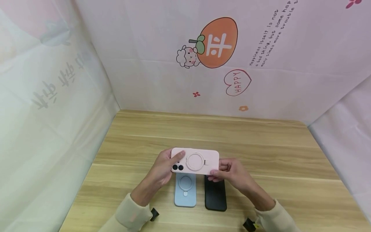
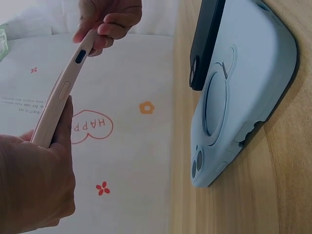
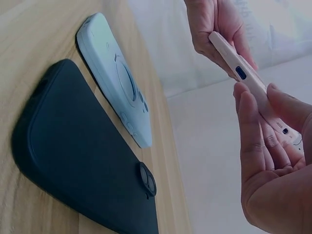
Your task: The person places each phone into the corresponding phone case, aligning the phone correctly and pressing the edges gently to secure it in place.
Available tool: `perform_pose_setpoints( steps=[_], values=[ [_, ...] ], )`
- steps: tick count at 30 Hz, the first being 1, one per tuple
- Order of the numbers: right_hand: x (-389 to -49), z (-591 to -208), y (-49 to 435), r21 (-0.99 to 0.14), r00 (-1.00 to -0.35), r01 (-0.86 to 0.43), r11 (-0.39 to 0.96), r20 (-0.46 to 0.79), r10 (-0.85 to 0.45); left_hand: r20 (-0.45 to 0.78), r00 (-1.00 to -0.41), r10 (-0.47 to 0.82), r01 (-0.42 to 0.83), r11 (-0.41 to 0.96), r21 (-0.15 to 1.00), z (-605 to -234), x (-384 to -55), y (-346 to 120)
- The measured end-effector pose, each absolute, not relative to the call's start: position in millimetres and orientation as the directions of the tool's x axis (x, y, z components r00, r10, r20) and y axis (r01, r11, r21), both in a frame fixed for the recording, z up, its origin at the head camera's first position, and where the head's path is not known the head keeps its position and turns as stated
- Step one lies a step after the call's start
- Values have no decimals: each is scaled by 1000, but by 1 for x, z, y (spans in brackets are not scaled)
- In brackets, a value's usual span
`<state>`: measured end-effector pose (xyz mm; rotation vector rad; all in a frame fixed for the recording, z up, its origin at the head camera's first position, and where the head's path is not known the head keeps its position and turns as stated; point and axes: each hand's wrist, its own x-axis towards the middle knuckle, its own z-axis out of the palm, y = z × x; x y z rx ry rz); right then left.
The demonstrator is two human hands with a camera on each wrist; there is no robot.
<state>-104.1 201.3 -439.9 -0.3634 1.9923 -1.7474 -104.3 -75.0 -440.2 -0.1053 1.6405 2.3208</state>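
Observation:
A pink phone case (image 1: 213, 158) with a ring stand on its back is held sideways above the table. My left hand (image 1: 163, 167) grips its camera end, thumb across the back. At the other end, my right hand (image 1: 232, 172) pinches the case between thumb and fingers. The case's side edge, with a dark cutout, shows in the left wrist view. Below it lie a light blue phone case (image 1: 185, 198) with a ring stand and a black phone case (image 1: 215, 196), side by side. The pink case hides the far ends of both in the head view.
The wood-grain table (image 1: 139, 135) reaches back to a white printed cloth (image 1: 156, 83). Cloth also hangs along the left and right sides. Dark straps (image 1: 154, 214) show by the sleeves.

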Motion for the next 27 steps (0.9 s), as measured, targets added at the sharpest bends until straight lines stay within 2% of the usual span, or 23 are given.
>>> perform_pose_setpoints(
  steps=[13,17,22,27],
  values=[
    [-104,-442,201,-985,-848,103,135,-158,-506,-226,-952,207,-282,-300,911,-441,-104,-75],
    [-107,-439,202,-973,-860,89,215,-184,-477,-224,-949,221,-282,-283,917,-440,-105,-75],
    [-113,-430,202,-946,-895,33,324,-172,-412,-231,-930,286,-294,-200,935,-438,-106,-76],
    [-117,-421,200,-909,-882,-86,407,-120,-455,-219,-900,377,-287,-136,948,-436,-106,-75]
  ],
)
